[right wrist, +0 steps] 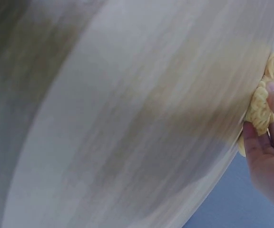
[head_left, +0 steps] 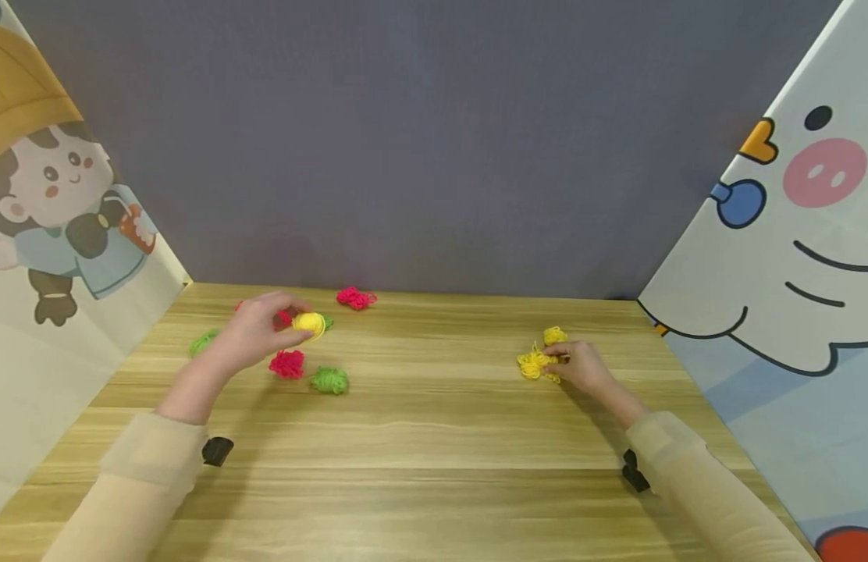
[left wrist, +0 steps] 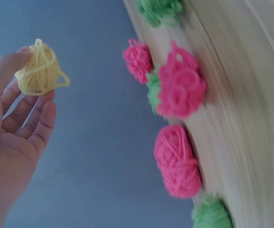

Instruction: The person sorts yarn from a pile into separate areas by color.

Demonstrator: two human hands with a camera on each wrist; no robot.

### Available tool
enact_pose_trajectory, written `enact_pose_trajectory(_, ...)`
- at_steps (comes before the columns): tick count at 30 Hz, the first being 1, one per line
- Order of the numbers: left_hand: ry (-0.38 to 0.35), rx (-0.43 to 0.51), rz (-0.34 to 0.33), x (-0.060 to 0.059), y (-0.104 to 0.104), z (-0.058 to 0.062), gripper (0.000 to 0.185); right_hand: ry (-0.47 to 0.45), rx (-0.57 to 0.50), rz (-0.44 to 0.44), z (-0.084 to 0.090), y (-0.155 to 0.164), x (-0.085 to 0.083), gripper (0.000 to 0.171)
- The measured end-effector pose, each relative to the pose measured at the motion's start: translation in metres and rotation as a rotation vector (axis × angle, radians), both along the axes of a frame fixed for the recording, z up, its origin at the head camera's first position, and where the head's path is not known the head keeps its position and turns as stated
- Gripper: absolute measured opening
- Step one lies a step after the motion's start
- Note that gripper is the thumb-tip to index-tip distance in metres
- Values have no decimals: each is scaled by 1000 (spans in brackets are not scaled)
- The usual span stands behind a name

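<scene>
My left hand (head_left: 258, 328) pinches a small yellow yarn ball (head_left: 309, 325) between thumb and fingertips, raised above the left part of the table. A loose loop hangs off that ball in the left wrist view. Far to the right, my right hand (head_left: 587, 367) pinches a yellow yarn ball (right wrist: 259, 111) at the tabletop, thumb on one side and fingers on the other. Around those fingers lies more yellow yarn (head_left: 532, 363), partly covered by the hand. Another yellow ball (head_left: 555, 336) sits just behind.
Beneath and around the left hand lie pink yarn balls (head_left: 287, 364) and green ones (head_left: 329, 380), some partly hidden by it. A pink ball (head_left: 356, 298) rests near the grey back panel (head_left: 434, 156). Printed panels wall both sides. Black pieces (head_left: 217, 450) show beside each sleeve.
</scene>
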State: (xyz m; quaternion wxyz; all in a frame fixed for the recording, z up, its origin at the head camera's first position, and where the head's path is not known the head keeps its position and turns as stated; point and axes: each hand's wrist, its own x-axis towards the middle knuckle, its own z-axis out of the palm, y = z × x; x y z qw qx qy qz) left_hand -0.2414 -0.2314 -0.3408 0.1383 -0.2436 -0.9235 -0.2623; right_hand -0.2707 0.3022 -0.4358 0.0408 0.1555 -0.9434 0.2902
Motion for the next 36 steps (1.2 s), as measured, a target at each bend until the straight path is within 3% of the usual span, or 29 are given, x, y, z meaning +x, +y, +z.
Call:
enact_pose_trajectory(6, 17, 46, -9, -1, 17, 2, 30, 17, -3, 5, -1, 0, 0, 26)
enact_pose_trajectory(14, -17, 113, -43, -2, 40, 4, 31, 23, -14, -2, -2, 1, 0, 26)
enact_pose_trajectory(23, 115, 214, -79, -7, 62, 1, 29, 48, 8, -4, -5, 1, -1, 26)
enact_pose_trajectory(32, 192, 293, -88, -14, 81, -1, 32, 46, 12, -7, -5, 2, -2, 26)
enact_pose_trajectory(36, 194, 322, -92, -15, 91, 2, 32, 38, 7, -4, -5, 3, -2, 26)
